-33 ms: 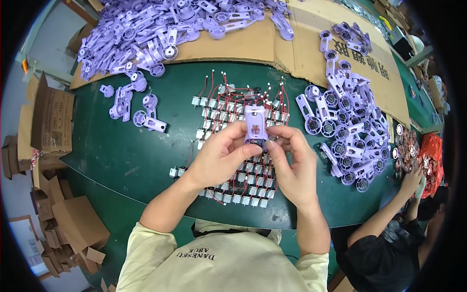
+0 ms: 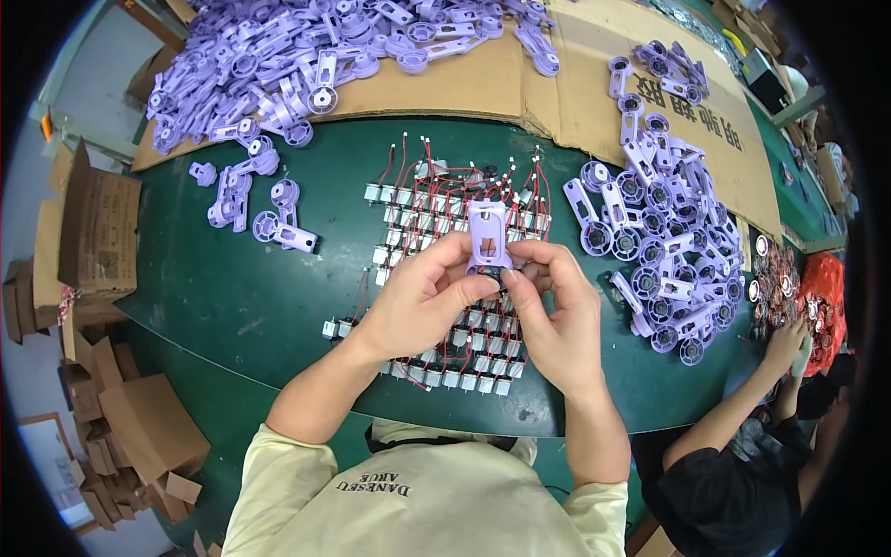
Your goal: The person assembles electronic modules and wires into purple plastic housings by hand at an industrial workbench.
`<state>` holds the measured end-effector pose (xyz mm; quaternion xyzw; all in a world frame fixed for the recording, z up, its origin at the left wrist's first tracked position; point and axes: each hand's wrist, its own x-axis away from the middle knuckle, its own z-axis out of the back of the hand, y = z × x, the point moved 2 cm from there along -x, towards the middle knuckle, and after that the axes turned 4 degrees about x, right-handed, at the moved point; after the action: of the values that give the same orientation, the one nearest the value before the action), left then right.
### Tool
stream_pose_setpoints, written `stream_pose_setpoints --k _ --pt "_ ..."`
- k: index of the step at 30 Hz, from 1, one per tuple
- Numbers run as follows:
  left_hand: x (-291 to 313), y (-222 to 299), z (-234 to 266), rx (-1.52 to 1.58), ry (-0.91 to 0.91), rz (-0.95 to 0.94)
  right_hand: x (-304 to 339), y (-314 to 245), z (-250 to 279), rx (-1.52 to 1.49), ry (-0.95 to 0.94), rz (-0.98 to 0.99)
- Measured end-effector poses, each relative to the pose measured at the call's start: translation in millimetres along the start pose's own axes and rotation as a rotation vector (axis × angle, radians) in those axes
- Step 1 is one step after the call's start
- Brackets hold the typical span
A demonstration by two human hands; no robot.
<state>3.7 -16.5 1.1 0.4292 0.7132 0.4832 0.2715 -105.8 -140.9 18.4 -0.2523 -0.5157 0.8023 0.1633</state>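
Over the middle of the table, my left hand [image 2: 426, 290] and my right hand [image 2: 555, 302] hold one purple plastic housing [image 2: 487, 226] between them. Its slotted long part points away from me. At its near, round end something dark shows between my thumbs, and the fingers partly hide it. Both hands are closed, with the thumbs pressing at that near end. Beneath them lie rows of small silver motors [image 2: 452, 379] with red wires, partly covered by my hands.
A large heap of purple housings [image 2: 278, 65] covers cardboard at the far left. More housings with dark centres [image 2: 664, 213] are piled at the right. A few housings [image 2: 286, 223] lie left of the motors. A co-worker's arm [image 2: 742, 399] reaches toward copper-coloured parts [image 2: 775, 283] beside a red bag [image 2: 822, 297].
My right thumb has shifted slightly left across the near end of the housing. The housing has tilted a little; the hands otherwise stay in place.
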Motion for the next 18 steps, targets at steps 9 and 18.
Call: stream_pose_setpoints --k 9,18 --pt "0.6 -5.3 2.3 -0.084 -0.014 0.093 4.1 9.4 -6.9 -0.088 -0.008 -0.087" --pt "-0.5 0.5 -2.9 -0.064 0.044 0.078 -4.8 22.3 1.4 -0.391 0.023 -0.271"
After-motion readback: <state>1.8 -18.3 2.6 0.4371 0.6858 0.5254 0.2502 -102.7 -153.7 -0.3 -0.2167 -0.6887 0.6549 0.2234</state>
